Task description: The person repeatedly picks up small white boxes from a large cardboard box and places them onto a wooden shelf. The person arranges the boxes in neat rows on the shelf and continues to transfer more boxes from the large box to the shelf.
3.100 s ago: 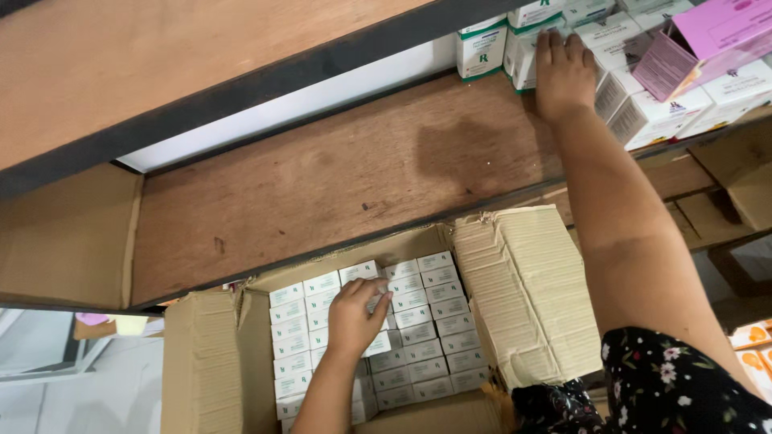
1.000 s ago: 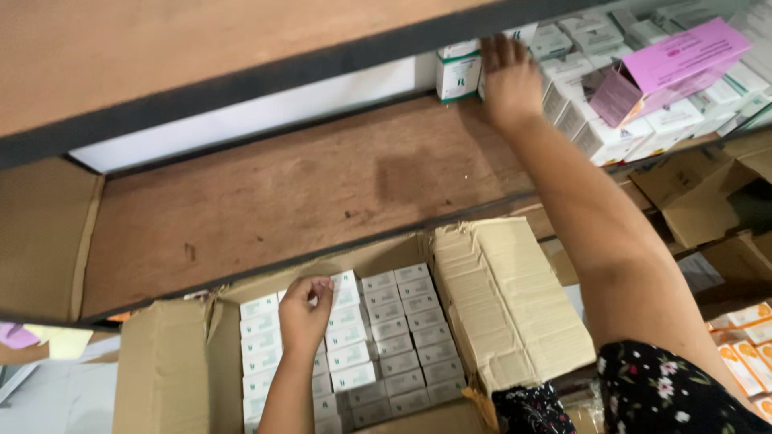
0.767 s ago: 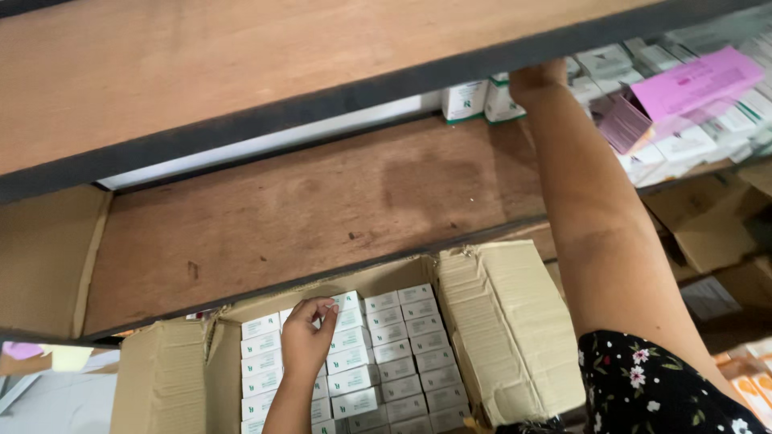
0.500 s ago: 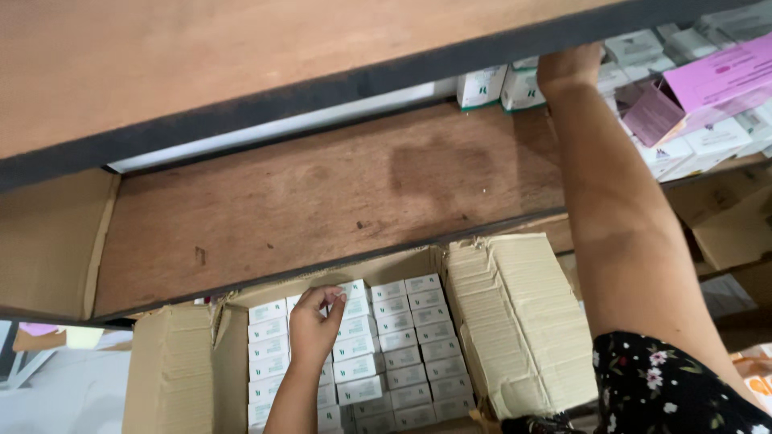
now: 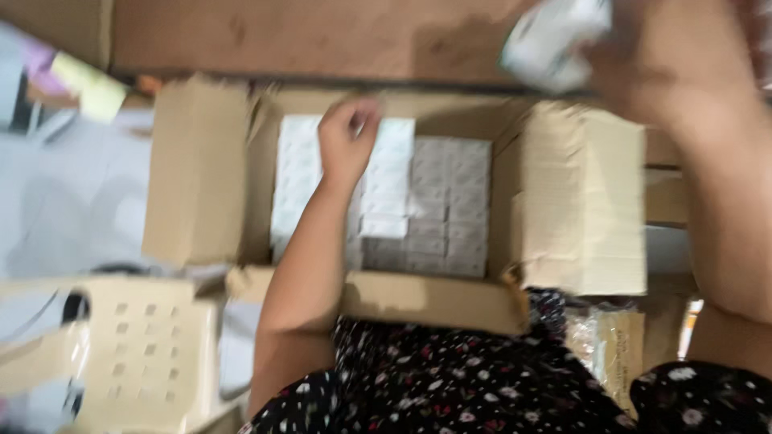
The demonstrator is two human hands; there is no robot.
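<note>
The whole picture is blurred by motion. An open cardboard carton in front of me holds rows of small white boxes. My left hand reaches into the carton, its fingers curled on a small white box in the far row. My right hand is at the top right, in front of the shelf edge. It holds a small white box tilted in the air above the carton's far right corner.
The brown wooden shelf runs along the top. The carton's flaps stand open at the left and right. A beige plastic piece with square holes sits at the lower left. A clear-wrapped pack lies at the lower right.
The view has swung down from the shelf to the carton. My right hand has come off the shelf's row of boxes towards me with a white box. My left hand stays on the carton's far row.
</note>
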